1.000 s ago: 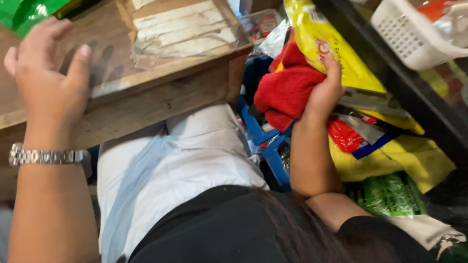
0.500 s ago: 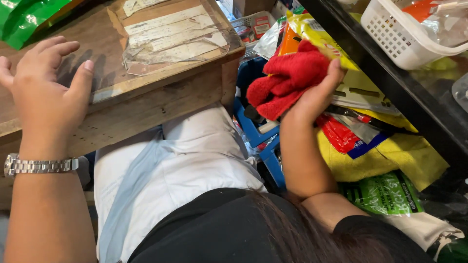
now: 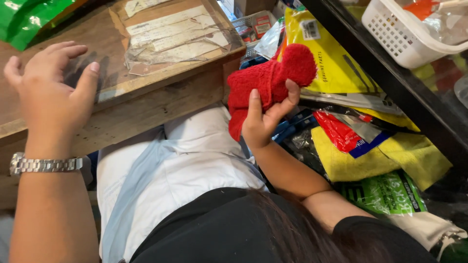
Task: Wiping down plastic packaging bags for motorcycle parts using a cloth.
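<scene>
My right hand (image 3: pixel 263 119) grips a red fluffy cloth (image 3: pixel 273 80), lifted clear of the pile of packets and held beside the corner of the wooden table (image 3: pixel 146 104). My left hand (image 3: pixel 51 95) rests flat on the tabletop with its fingers spread, holding nothing; a metal watch (image 3: pixel 44 164) sits on that wrist. In front of the left hand, clear plastic covers several pale paper slips (image 3: pixel 170 34) on the table.
A heap of packets lies at right: a yellow bag (image 3: pixel 331 63), a red and blue packet (image 3: pixel 346 134), a yellow cloth (image 3: pixel 385 160), a green packet (image 3: pixel 385 192). A dark shelf rail (image 3: pixel 390 73) crosses above, bearing a white basket (image 3: pixel 409 39). Green plastic (image 3: pixel 29 17) lies top left.
My right hand has pulled the red cloth out of the pile and swung it left towards the table corner. The left hand has stayed on the tabletop, fingers slightly more spread.
</scene>
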